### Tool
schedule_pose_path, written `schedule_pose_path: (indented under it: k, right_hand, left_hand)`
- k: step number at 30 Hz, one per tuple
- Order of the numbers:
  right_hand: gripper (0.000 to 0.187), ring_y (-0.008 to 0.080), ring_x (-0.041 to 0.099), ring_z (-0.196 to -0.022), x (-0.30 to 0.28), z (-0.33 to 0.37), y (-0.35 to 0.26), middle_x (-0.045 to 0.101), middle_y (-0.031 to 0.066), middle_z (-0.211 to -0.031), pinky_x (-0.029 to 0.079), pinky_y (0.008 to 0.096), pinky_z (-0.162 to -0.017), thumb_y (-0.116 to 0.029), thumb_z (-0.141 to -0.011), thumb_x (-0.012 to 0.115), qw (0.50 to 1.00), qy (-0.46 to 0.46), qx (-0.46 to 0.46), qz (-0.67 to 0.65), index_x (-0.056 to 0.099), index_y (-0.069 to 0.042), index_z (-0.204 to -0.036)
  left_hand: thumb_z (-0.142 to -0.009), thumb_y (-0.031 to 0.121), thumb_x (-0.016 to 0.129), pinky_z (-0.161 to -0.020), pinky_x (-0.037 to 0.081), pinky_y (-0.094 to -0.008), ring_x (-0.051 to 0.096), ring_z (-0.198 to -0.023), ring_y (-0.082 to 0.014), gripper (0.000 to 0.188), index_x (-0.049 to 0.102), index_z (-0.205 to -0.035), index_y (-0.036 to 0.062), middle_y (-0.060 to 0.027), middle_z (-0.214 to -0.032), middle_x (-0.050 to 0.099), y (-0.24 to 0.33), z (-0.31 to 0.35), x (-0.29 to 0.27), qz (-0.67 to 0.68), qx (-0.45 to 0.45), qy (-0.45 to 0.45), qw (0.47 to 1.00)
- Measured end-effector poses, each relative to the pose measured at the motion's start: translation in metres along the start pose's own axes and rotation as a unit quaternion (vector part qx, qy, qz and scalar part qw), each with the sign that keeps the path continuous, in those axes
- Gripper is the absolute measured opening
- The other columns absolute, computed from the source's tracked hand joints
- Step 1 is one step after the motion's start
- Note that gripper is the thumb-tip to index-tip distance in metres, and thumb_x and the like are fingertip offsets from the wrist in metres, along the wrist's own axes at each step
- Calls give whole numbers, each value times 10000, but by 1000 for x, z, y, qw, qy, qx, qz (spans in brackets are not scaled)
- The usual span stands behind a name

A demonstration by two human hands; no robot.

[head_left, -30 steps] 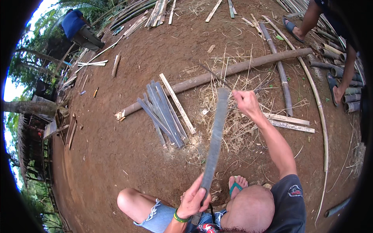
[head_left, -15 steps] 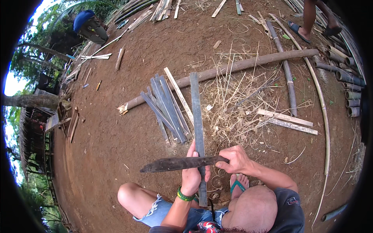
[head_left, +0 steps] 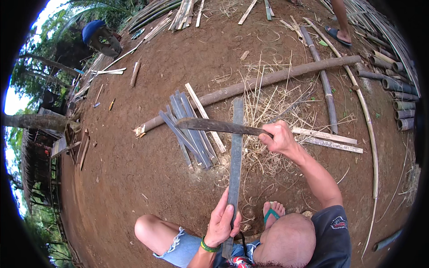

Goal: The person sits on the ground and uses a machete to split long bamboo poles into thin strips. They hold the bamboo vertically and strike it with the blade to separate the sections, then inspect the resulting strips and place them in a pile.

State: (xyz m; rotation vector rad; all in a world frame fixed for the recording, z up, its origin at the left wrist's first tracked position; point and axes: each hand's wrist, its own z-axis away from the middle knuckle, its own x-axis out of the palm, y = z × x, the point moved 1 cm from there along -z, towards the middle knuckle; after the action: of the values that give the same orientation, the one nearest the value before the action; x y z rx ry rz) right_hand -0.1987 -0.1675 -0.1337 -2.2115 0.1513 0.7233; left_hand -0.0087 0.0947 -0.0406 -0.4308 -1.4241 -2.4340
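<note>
A long, dark grey bamboo slat [head_left: 236,165] points away from me, its lower part in my left hand [head_left: 220,223]. My left fingers are closed round it, well below the blade. Gripped by its handle, a dark machete [head_left: 210,125] is in my right hand [head_left: 282,138]. The blade points left and lies across the upper part of the slat, and whether it touches is hard to see. Just left of the slat lies a pile of similar dark slats [head_left: 190,127], with one pale strip [head_left: 205,118] among them.
A long wooden pole [head_left: 263,80] crosses the dirt ahead, resting by tangled shavings [head_left: 277,102]. Two pale strips [head_left: 328,135] lie to the right, near a long thin pole [head_left: 364,107]. Cut bamboo tubes [head_left: 402,105] are stacked far right. Another person's sandalled foot [head_left: 339,35] stands at top right.
My right hand has moved the machete away from me, up along the slat. My left hand, with the slat, has come lower and nearer my body. The other person's legs have shifted.
</note>
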Motion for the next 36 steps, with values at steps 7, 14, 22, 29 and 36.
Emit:
schedule_pose_path:
  k: [7,14,22,29,36]
  right_hand:
    - [688,81,254,-441,-54,-35,83,319,-70,-472,239,318,-429,-680,-1001,378,951,117,284,38,373,-182,-526]
    - [638,123,393,-354,9,42,-31,472,-2,-457,327,350,-363,-600,-970,535,982,-102,149,-49,530,-121,-548]
    - [592,352,588,-480,27,68,-84,580,134,-545,455,455,-465,-576,-865,686,992,-118,35,-37,559,-62,-600]
    - [629,260,505,-377,14,28,-42,519,69,-475,404,417,-393,-626,-912,609,998,-33,-31,36,541,-94,-582]
    - [633,78,253,-395,-9,-13,63,314,-78,-467,241,310,-357,-647,-986,453,965,-45,241,97,502,-171,-571]
  left_hand:
    - [-1099,321,396,-392,392,-273,451,-406,-145,582,160,-1608,163,-52,-614,470,-10,28,2,-7,-13,-9,1000]
    - [-1112,375,340,-407,382,-233,442,-440,-106,519,261,-1575,155,-14,-609,454,-7,-33,-19,50,24,62,997]
    - [-1094,479,326,-366,284,-209,317,-386,-63,571,263,-1578,182,42,-573,339,4,-36,5,140,-61,11,988]
    - [-1098,468,316,-419,290,-223,283,-410,-74,608,204,-1600,144,34,-580,333,8,-17,5,85,-39,-25,995]
    - [-1072,524,363,-417,278,-219,282,-405,-68,680,209,-1599,123,41,-566,322,-6,12,-2,86,-45,-36,995]
